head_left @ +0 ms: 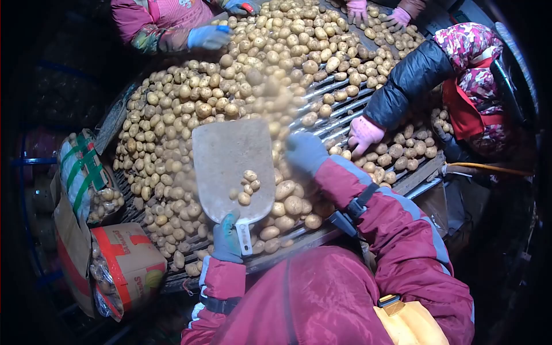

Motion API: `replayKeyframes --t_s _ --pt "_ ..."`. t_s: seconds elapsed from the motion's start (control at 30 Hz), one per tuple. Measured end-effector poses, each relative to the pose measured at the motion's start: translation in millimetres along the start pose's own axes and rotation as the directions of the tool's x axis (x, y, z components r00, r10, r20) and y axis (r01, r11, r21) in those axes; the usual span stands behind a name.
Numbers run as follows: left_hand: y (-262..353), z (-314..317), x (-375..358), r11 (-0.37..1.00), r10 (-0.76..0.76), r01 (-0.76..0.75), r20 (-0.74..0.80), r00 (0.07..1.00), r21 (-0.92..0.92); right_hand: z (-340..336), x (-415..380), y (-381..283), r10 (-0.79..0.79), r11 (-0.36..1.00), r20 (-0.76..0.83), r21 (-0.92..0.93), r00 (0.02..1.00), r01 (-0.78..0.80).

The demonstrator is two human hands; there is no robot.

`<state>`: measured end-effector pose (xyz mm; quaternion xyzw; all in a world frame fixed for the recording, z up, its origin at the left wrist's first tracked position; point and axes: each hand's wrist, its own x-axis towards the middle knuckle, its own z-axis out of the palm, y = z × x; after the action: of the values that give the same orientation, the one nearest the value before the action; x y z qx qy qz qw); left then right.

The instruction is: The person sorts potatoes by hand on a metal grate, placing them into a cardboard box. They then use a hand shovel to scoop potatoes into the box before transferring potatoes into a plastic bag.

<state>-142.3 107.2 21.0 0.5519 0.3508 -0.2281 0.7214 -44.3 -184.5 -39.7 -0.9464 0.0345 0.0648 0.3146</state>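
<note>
My left hand [227, 238], in a grey-green glove, is closed round the handle of a pale cutting board [233, 155]. The board is held over the heap, with several small potatoes [248, 187] lying on its lower part. To the right of the board, my right hand [307, 152] in a blue-grey glove reaches in low over the heaped potatoes [290, 206]. Motion smears its fingers, so I cannot see whether they grip anything. Blurred potatoes [275, 98] appear in motion just above the board.
The heap lies on a slatted metal table [339, 109]. Other people's hands work around it: a blue glove [208, 37] at upper left, pink gloves [397, 18] at the top, a pink glove [365, 133] at right. Cardboard boxes [127, 261] with bagged potatoes stand at left.
</note>
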Motion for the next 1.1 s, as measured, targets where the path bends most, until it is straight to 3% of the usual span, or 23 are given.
replayKeyframes --t_s 0.07,0.17,0.27,0.33,0.37,0.47,0.53,0.63,0.67,0.77,0.8,0.83,0.9,0.97,1.03,1.1 --pt "-0.8 -3.4 0.1 1.0 0.0 0.0 0.002 1.0 0.019 21.3 1.7 -1.0 -0.031 0.991 -0.038 -0.134 0.999 0.025" --pt "0.4 -0.3 -3.3 0.999 0.012 -0.012 0.0 1.0 0.035 37.0 10.2 3.6 -0.084 0.991 -0.169 -0.12 0.982 0.064" --pt "4.1 1.7 -6.6 1.0 0.022 -0.022 0.015 1.0 0.013 30.9 20.6 6.4 -0.035 0.977 -0.063 -0.214 0.997 0.021" --pt "3.8 4.3 -7.7 0.998 0.054 -0.054 0.003 0.999 -0.044 16.2 14.7 11.9 0.075 0.966 -0.06 0.253 0.995 -0.057" --pt "5.7 3.0 -8.5 0.998 0.037 -0.037 0.008 0.999 -0.042 7.1 9.0 16.3 0.126 0.878 -0.035 0.469 0.991 -0.095" --pt "12.2 2.0 -10.3 0.999 0.005 -0.004 0.029 1.0 -0.041 -21.4 -10.7 28.9 0.031 0.476 0.208 0.857 0.978 -0.197" --pt "14.3 2.0 -10.0 0.999 0.018 -0.017 0.037 0.999 -0.041 -46.8 -31.5 20.5 -0.023 0.162 0.309 0.94 0.951 -0.301" --pt "12.0 -10.2 2.9 1.0 0.003 -0.003 0.117 0.993 0.001 -67.0 -64.4 2.2 0.119 -0.137 0.483 0.873 0.867 -0.468" --pt "12.0 -10.1 4.6 1.0 0.007 -0.006 0.132 0.991 -0.004 -83.6 -78.0 -5.9 0.186 -0.118 0.52 0.854 0.834 -0.506" --pt "7.1 -10.8 16.2 0.998 0.06 -0.053 0.229 0.972 -0.038 -75.3 -110.0 -0.1 0.148 -0.187 0.3 0.944 0.942 -0.271" --pt "3.0 -21.9 32.1 0.998 0.01 0.01 0.306 0.952 -0.065 -50.3 -111.3 24.4 0.096 -0.189 0.274 0.949 0.957 -0.252" --pt "9.8 -3.5 15.6 0.997 0.067 -0.05 0.322 0.944 -0.063 -51.4 -125.7 29.2 0.156 -0.14 0.313 0.946 0.937 -0.293" --pt "18.7 14.0 -4.8 0.999 0.025 -0.014 0.417 0.908 -0.029 -76.4 -166.8 4.7 0.32 -0.131 0.333 0.943 0.887 -0.307" --pt "8.1 12.9 13.4 0.998 0.058 -0.058 0.423 0.904 -0.013 -52.9 -184.8 27.9 0.256 -0.114 0.2 0.978 0.946 -0.176" --pt "7.9 19.3 16.5 0.995 0.046 -0.082 0.449 0.892 0.062 -69.1 -226.8 17.4 0.243 -0.233 0.162 0.967 0.956 -0.105" --pt "4.6 29.2 13.7 0.996 -0.012 -0.03 0.454 0.891 0.085 -66.7 -256.1 20.7 0.313 -0.2 0.12 0.978 0.942 -0.058"
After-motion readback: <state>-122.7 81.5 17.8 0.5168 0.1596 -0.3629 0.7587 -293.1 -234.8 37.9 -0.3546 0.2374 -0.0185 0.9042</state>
